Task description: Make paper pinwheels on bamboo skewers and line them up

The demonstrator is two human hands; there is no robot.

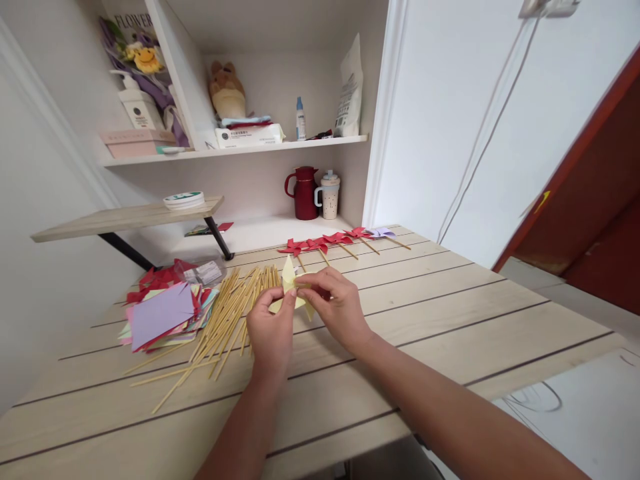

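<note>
A pale yellow paper pinwheel is held up over the table between both hands. My left hand pinches its lower left side, thumb pressed near the centre. My right hand has its thumb and fingertips closed at the pinwheel's middle and right; whether they hold a small pin there is hidden. Just left of my left hand lies a loose heap of thin wooden sticks. Beyond the hands, several red pinwheels on sticks lie in a row, with a lilac pinwheel at its right end.
Coloured paper sheets are stacked at the left, near red paper pieces and a clear plastic packet. A small raised shelf stands behind them. At the back are a dark red jug and a lidded cup.
</note>
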